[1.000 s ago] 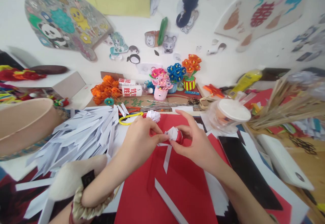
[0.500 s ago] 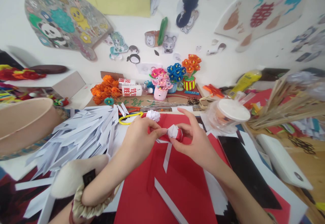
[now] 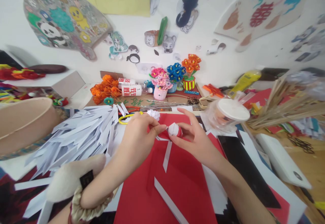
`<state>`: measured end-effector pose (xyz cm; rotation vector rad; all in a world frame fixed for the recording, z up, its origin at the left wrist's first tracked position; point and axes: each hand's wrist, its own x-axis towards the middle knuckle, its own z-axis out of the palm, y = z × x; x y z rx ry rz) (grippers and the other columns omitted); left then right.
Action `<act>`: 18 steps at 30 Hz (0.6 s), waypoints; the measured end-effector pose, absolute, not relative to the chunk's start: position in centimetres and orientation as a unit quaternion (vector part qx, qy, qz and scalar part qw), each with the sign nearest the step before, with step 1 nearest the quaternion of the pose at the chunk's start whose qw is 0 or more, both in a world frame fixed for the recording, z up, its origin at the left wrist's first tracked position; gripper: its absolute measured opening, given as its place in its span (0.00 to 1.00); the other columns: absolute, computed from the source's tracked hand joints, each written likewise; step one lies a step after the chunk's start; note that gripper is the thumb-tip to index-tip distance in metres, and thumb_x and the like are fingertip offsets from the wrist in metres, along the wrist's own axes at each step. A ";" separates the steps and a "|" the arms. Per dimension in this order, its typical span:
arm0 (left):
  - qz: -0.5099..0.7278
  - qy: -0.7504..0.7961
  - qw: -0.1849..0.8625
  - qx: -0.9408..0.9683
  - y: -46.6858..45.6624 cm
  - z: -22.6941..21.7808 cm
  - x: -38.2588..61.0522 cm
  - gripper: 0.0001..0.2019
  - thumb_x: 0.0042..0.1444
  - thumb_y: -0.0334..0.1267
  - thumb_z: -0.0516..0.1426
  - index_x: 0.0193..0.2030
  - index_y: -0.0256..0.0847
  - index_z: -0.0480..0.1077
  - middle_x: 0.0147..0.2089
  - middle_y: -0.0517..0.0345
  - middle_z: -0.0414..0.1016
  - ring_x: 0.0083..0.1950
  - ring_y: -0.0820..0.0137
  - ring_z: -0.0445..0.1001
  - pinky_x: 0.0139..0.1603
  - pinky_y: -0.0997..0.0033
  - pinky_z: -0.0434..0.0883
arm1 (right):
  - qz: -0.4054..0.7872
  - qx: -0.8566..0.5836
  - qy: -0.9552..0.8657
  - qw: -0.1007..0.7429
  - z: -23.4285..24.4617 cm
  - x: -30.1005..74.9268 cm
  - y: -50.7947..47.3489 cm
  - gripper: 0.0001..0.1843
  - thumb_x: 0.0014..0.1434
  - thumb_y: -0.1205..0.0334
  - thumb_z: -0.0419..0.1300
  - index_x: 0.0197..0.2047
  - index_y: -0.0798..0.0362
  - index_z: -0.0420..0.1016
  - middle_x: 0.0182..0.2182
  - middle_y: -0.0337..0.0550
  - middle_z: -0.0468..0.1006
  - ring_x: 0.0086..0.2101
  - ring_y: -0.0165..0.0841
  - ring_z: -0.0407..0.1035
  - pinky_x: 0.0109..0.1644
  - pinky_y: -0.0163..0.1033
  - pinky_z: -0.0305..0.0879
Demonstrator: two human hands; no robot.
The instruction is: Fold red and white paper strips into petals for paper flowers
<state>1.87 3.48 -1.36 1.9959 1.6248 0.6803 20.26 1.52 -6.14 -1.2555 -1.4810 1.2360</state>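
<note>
My right hand (image 3: 195,136) holds a small white folded paper piece (image 3: 174,129) with red on its far side, its fingers curved round the right and lower edges. Just left of it, the thumb and forefinger of my left hand (image 3: 141,132) are pinched together; what lies between them is too small to make out. Behind my left fingers sits a crumpled-looking white paper ball (image 3: 153,115). Below my hands, white paper strips (image 3: 167,197) rest on a red sheet (image 3: 142,190).
A heap of white paper strips (image 3: 83,139) lies on the left beside a round tan bowl (image 3: 25,122). To the right are a black phone-like slab (image 3: 246,170), a white-lidded tub (image 3: 232,110) and a white device (image 3: 283,159). Yellow-handled scissors (image 3: 123,119) lie behind my left hand.
My left fingertips have drawn slightly left, away from the white paper piece. My right hand has turned the piece a little and stays in nearly the same place.
</note>
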 end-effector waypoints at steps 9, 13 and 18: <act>0.226 0.568 0.217 0.761 3.4 -0.5 1.8 0.07 0.55 0.41 0.64 0.28 0.44 0.80 0.33 0.56 0.80 0.41 0.61 0.70 0.44 0.62 0.64 | 0.523 -0.509 -0.547 0.411 -6.2 20.2 1.6 0.42 0.57 0.52 0.66 0.69 0.41 0.51 0.41 0.43 0.76 0.44 0.39 0.74 0.52 0.50 0.71; 0.261 0.569 0.249 0.739 3.3 -0.4 1.7 0.08 0.52 0.36 0.64 0.23 0.44 0.78 0.29 0.59 0.79 0.36 0.65 0.71 0.42 0.65 0.65 | 0.555 -0.494 -0.531 0.409 -6.0 20.4 1.5 0.43 0.55 0.55 0.68 0.68 0.40 0.50 0.44 0.42 0.76 0.45 0.39 0.75 0.56 0.52 0.68; 0.289 0.547 0.345 0.706 3.6 -0.3 1.3 0.08 0.50 0.40 0.64 0.22 0.44 0.78 0.26 0.63 0.78 0.31 0.69 0.71 0.35 0.69 0.65 | 0.574 -0.481 -0.523 0.407 -5.6 20.6 1.5 0.42 0.56 0.57 0.68 0.67 0.40 0.50 0.43 0.41 0.77 0.44 0.38 0.76 0.54 0.49 0.69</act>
